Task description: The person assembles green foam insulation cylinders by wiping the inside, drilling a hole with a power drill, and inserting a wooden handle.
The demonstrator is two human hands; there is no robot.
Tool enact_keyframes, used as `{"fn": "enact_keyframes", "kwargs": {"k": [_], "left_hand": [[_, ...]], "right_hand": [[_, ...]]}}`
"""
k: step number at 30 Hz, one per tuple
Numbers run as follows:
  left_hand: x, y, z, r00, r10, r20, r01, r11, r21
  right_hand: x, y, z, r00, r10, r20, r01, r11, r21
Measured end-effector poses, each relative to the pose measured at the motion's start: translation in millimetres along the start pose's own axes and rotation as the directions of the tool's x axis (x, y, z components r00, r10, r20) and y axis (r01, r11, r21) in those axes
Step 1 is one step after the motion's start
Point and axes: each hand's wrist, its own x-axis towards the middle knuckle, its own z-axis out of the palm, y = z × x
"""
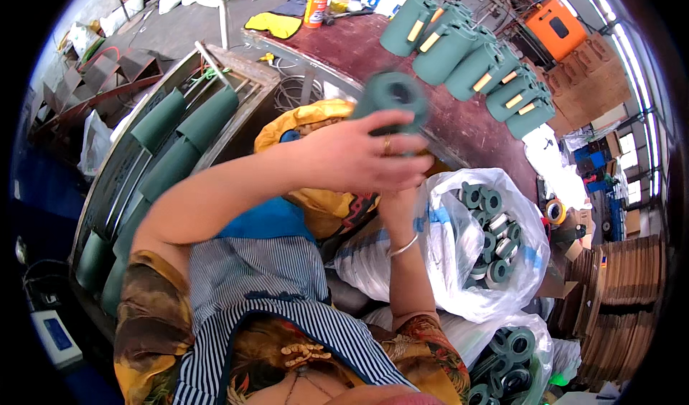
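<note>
A dark green cylindrical jug body (391,92), blurred by motion, is held up near the table's front edge. Its round top has a dark hole in the middle. My left hand (362,152) reaches across from the left, its fingers curled against the near side of the body. Behind it, my right hand (399,202) comes up from below, and its fingers are hidden by the left hand. On the dark red table (352,49) beyond stand several green jugs (445,52) with cream handles.
At left, a wooden frame (247,82) holds several green cylinders (208,118). A yellow sack (330,215) lies below my arms. Plastic bags (445,261) at right contain green ring-shaped lids (491,201). An orange spray can (318,1) stands at the table's far left, near a yellow-black cloth (274,24).
</note>
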Motion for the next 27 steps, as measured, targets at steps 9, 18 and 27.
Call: {"fn": "enact_keyframes", "kwargs": {"k": [9, 18, 27], "left_hand": [[-173.6, 63.4, -66.1, 0.634, -0.672, 0.384, 0.686, 0.717, 0.123], [-489.9, 623.3, -233.9, -0.829, -0.322, -0.457, 0.439, -0.882, -0.175], [-170.5, 940.9, -145.0, -0.695, 0.691, -0.201, -0.589, -0.706, -0.393]], "right_hand": [[148.9, 218.9, -169.5, 0.867, 0.140, -0.478, -0.076, 0.986, 0.152], [252.6, 281.3, -145.2, 0.970, 0.143, -0.198, -0.242, 0.660, -0.711], [150.8, 161.4, 71.3, 0.757, -0.353, 0.549, 0.601, 0.707, -0.374]]}}
